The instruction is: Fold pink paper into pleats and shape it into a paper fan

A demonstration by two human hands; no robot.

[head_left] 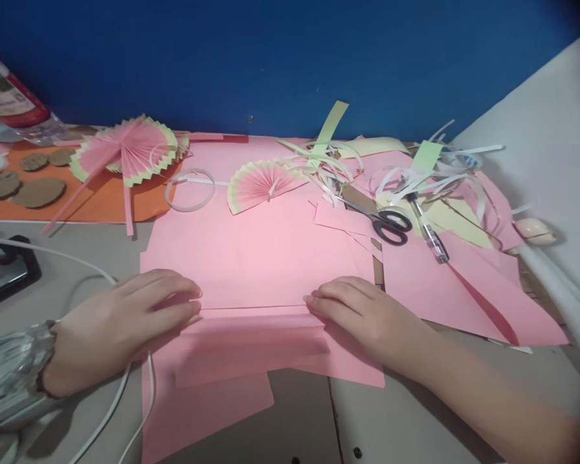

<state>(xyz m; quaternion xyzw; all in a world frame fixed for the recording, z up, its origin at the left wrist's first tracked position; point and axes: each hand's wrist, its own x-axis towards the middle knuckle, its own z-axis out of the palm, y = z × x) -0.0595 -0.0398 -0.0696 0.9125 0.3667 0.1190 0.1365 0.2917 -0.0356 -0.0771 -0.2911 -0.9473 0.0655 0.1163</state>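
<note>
A large pink paper sheet point(261, 251) lies on the table in front of me, with a narrow fold point(256, 314) turned up along its near edge. My left hand point(120, 322) rests flat on the left end of that fold, fingers stretched toward the middle. My right hand point(362, 312) presses the right end, fingers together and pointing left. Neither hand holds anything; both lie on the paper.
Black-handled scissors point(389, 224) and a pen point(428, 232) lie right of the sheet among white paper strips point(415, 177). Two pleated pink fans point(130, 151) point(261, 183) sit behind, by an orange sheet point(101, 200) with cardboard discs. A white cable point(111, 412) runs at left, a bottle point(14, 96) far left.
</note>
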